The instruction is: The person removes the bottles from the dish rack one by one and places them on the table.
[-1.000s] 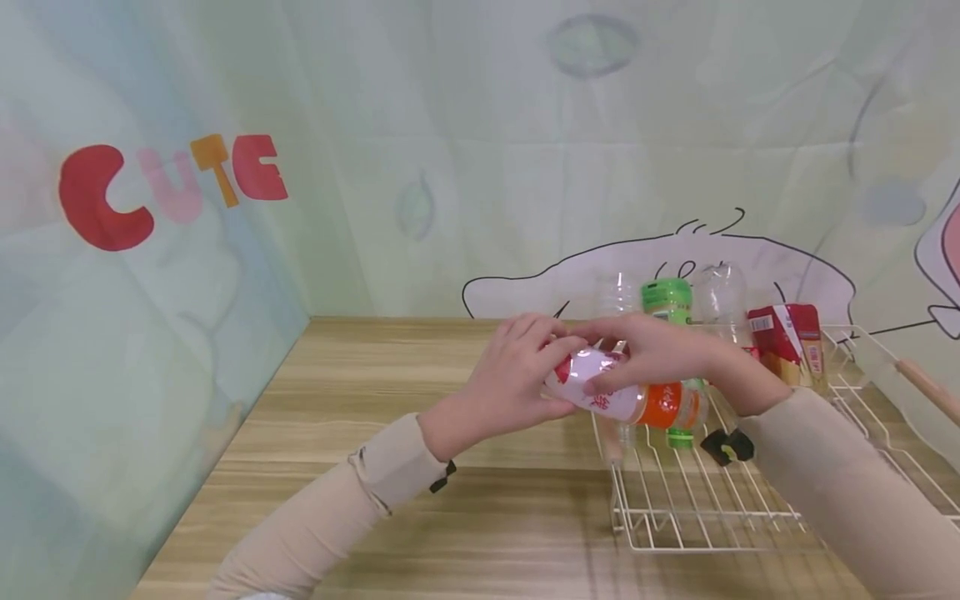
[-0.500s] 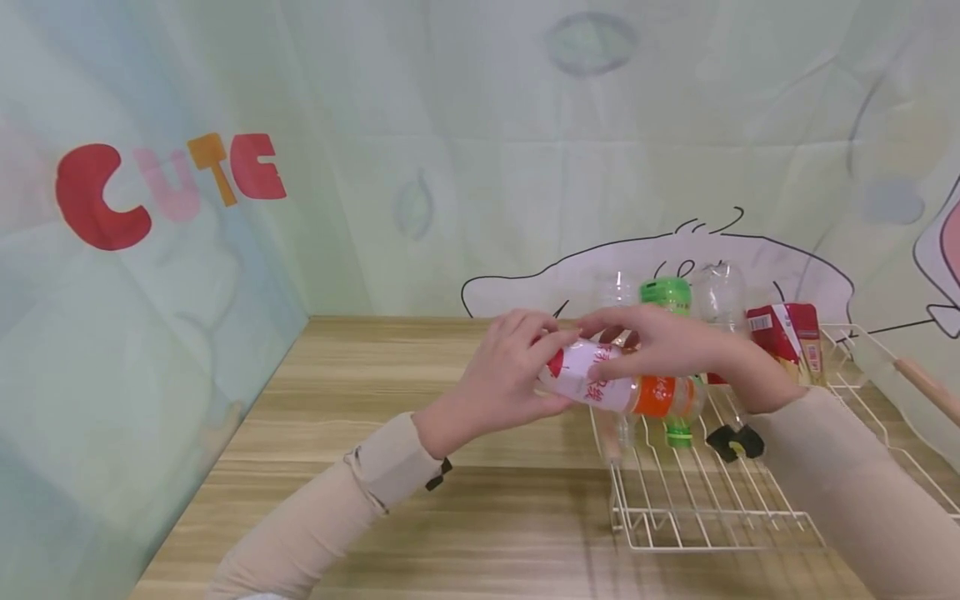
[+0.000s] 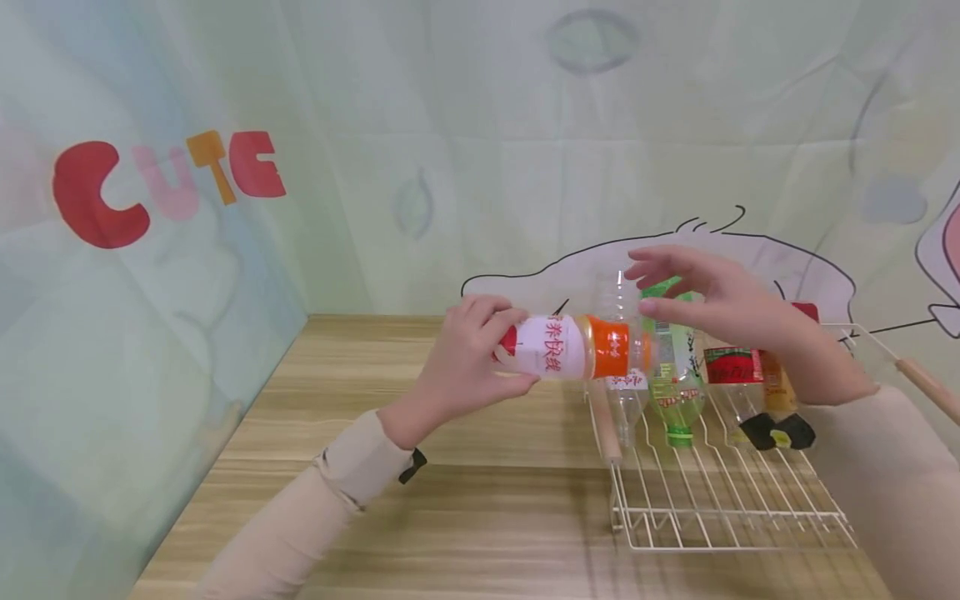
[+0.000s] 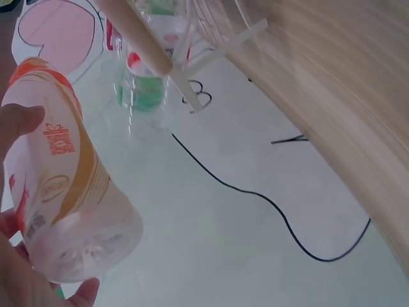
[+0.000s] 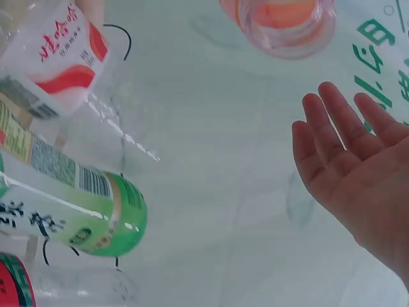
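Note:
My left hand point(image 3: 468, 367) grips the base end of a plastic drink bottle point(image 3: 558, 346) with a white and orange label. The bottle lies level in the air, its neck pointing right. In the left wrist view, fingers and thumb curl around the bottle point(image 4: 70, 166), its clear base showing. My right hand point(image 3: 720, 300) is apart from it, fingers extended above the rack's bottles. The right wrist view shows that hand point(image 5: 358, 166) holding nothing. Nearest below is a green-labelled bottle point(image 3: 675, 367), its green cap toward me.
A white wire rack point(image 3: 675, 549) with wooden handles point(image 3: 606, 425) stands on the wooden table point(image 3: 420, 533). It holds a clear bottle point(image 3: 628, 408), a red-labelled bottle point(image 3: 731, 367) and a red box point(image 3: 806, 311), partly hidden by my right arm. A printed curtain point(image 3: 450, 167) hangs behind.
My right hand has let go of the bottle and moved up and right. My left hand has carried the bottle slightly left and up, turning it more level.

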`<state>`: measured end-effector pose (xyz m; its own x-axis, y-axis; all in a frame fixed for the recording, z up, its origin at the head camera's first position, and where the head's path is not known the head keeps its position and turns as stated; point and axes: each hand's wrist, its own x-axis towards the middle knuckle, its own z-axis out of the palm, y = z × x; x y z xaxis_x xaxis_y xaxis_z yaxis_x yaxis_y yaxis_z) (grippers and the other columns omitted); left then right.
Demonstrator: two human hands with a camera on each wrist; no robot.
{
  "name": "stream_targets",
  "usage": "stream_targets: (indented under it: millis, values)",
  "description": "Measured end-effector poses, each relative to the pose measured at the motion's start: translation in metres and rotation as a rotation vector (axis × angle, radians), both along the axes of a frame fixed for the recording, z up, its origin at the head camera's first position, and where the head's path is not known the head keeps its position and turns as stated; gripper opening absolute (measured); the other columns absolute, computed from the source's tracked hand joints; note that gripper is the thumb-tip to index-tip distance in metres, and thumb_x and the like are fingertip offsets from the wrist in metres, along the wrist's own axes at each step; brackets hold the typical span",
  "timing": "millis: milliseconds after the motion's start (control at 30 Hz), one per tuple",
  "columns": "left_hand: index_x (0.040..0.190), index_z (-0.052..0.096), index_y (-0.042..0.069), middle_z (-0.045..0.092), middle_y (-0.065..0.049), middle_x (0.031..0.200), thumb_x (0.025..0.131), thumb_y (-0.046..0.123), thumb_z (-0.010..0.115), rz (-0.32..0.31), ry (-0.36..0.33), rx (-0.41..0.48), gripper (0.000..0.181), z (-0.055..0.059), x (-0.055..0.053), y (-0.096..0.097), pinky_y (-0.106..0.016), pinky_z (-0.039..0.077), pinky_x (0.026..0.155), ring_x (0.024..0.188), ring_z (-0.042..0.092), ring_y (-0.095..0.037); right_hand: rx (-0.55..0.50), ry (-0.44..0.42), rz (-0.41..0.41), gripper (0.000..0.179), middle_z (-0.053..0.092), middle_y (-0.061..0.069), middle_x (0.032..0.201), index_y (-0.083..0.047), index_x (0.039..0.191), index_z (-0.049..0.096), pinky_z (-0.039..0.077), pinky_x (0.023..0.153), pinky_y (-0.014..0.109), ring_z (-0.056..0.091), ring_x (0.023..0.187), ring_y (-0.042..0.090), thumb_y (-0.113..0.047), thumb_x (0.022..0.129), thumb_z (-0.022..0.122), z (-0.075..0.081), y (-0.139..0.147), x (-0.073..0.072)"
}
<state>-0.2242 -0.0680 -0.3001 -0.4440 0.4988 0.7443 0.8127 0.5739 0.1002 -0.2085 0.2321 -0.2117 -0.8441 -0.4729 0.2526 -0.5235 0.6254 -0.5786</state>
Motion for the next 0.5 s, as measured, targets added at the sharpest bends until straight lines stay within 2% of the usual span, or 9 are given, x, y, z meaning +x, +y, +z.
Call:
stream_targets:
  millis: [200,367,500]
  values:
    - [0.106,0.062,0.002,0.06,-0.01,0.105,0.065,0.022,0.085,0.023,-0.067,0.122,0.051,0.0,-0.009,-0.022,-0.034,0.047,0.073,0.096,0.052,-0.024,-0.033,0.042,-0.069,0.056,0.057,-0.004,0.127,-0.022,0.144,0.042,0.048,0.079,0.019,0.057,0.103,0.006,-0.015,0.093,0.063,0.006,0.024,0.003]
    - [0.109,0.059,0.001,0.058,-0.01,0.105,0.068,0.017,0.084,0.073,-0.182,0.2,0.051,0.0,-0.014,-0.044,-0.03,0.052,0.065,0.098,0.051,-0.022,-0.03,0.051,-0.181,0.057,0.056,-0.017,0.123,-0.024,0.145,0.041,0.047,0.074,0.014,0.054,0.1,-0.003,-0.017,0.093,0.063,0.006,0.046,0.005]
    - [0.11,0.058,0.001,0.058,-0.01,0.107,0.07,0.014,0.084,0.106,-0.264,0.242,0.049,-0.002,-0.019,-0.062,-0.031,0.053,0.066,0.097,0.052,-0.021,-0.058,0.054,-0.228,0.056,0.053,-0.026,0.118,-0.019,0.146,0.04,0.047,0.071,0.01,0.052,0.099,-0.008,-0.014,0.094,0.062,0.003,0.066,0.003]
